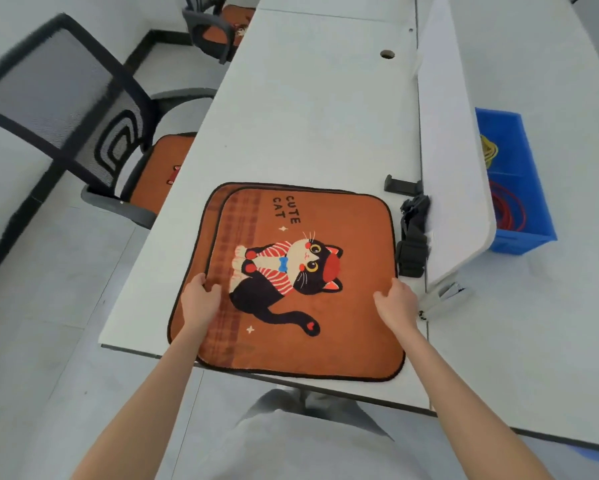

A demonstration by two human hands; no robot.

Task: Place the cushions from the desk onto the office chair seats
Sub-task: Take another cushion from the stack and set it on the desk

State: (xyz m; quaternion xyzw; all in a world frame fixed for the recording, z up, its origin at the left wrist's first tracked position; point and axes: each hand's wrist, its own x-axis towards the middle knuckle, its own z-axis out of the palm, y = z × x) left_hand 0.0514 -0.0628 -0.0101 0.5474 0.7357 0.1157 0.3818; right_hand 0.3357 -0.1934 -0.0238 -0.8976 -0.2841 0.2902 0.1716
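Note:
Two orange "CUTE CAT" cushions lie stacked on the white desk (308, 109) near its front edge. The top cushion (343, 320) shows a black cat; the lower cushion (211, 216) peeks out at the left and back. My left hand (201, 299) grips the top cushion's left edge, fingers curled around it. My right hand (395, 303) holds its right edge. To the left, an office chair (66, 109) with a mesh back carries an orange cushion (159, 168) on its seat. A second chair (211, 29) farther back also carries one.
A white divider panel (447, 150) runs along the desk's right side. Black clips and straps (412, 237) sit against it beside the cushions. A blue bin (519, 188) with coloured cables stands beyond the divider. Grey floor lies to the left.

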